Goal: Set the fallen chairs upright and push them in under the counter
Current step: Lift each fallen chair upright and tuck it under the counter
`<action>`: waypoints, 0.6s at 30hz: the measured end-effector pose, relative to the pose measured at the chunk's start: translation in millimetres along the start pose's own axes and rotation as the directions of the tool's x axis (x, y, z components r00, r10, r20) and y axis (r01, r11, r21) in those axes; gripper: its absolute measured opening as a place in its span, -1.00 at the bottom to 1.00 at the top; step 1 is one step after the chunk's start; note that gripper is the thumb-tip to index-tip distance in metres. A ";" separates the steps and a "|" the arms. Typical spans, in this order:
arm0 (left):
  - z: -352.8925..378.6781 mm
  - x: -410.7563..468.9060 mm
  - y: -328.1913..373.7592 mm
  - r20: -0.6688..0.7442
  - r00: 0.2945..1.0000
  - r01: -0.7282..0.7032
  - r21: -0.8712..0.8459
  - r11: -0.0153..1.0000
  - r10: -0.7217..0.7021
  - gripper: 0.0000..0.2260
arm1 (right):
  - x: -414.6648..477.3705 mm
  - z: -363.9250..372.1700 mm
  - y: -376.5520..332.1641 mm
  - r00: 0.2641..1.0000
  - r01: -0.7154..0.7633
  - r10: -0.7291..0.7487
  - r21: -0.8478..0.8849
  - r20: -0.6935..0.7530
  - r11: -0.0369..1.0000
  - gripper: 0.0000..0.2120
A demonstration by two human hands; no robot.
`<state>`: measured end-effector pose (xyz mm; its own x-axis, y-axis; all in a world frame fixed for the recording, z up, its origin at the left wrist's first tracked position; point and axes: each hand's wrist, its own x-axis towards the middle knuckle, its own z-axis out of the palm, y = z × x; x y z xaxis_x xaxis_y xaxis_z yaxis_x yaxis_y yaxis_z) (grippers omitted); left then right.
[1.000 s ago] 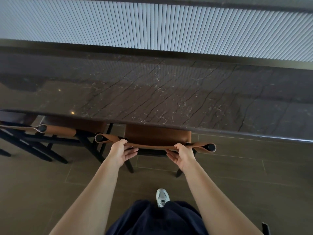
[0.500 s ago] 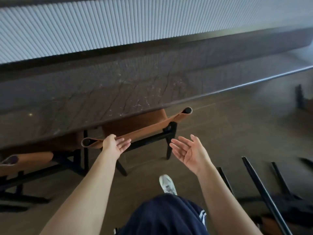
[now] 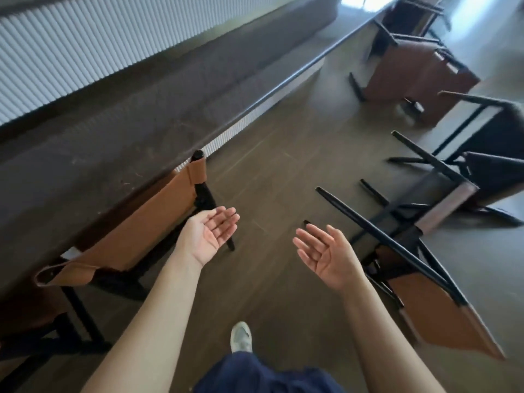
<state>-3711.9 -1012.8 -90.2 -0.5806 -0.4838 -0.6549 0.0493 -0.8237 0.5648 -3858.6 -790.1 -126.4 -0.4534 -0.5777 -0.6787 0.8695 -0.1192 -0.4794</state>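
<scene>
The dark stone counter (image 3: 85, 143) fills the left side and runs away toward the top right, with a ribbed white wall (image 3: 71, 43) behind it. Two chairs stand upright under its near edge. The second tucked chair (image 3: 37, 316) is cut off at the lower left, so I see only some brown and black frame. The first tucked chair (image 3: 127, 231) is just beside it, its tan leather back level with the counter's edge and its black post at the right end.

My left hand (image 3: 208, 236) hangs in front of that chair's right end, palm up, fingers straight and together, holding nothing. I cannot tell whether it brushes the frame behind it. Below, between my two forearms, one pale shoe (image 3: 241, 336) stands on the brown floor (image 3: 283, 165) above my dark blue trousers (image 3: 255, 373).

My right hand (image 3: 326, 256) is also empty, palm up and fingers spread wide, close to a black leg of the nearest fallen chair (image 3: 442, 316).

I count three fallen chairs on the floor to the right, all well clear of the counter. The nearest lies at the lower right with its legs in the air and its tan leather toward me. The second fallen chair (image 3: 493, 171), a darker one, lies just beyond it at the right edge. The third fallen chair (image 3: 416, 69), brown, lies near the top right corner. More dark legs show above it, too blurred to count.
</scene>
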 end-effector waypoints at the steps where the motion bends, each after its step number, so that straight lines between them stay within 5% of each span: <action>1: 8.9 -1.3 -15.0 0.035 0.999 0.012 0.024 1.000 -0.012 -0.82 | -8.9 -11.7 -5.3 1.000 0.016 -0.015 0.012 -0.012 1.000 -0.61; 9: 97.1 -33.0 -160.7 0.273 0.952 0.094 0.179 0.979 -0.141 -0.79 | -110.7 -148.1 -44.4 0.979 0.155 -0.140 0.096 -0.149 0.983 -0.63; 18: 188.1 -77.6 -277.7 0.385 0.871 0.164 0.360 0.918 -0.307 -0.80 | -203.2 -261.7 -54.9 0.927 0.314 -0.240 0.247 -0.287 0.917 -0.65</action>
<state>-3833.4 -690.9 -101.9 -0.8332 -0.0546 -0.5502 -0.3432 -0.7292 0.5920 -3865.5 -454.8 -107.8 -0.6855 -0.2751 -0.6741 0.7032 -0.4901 -0.5151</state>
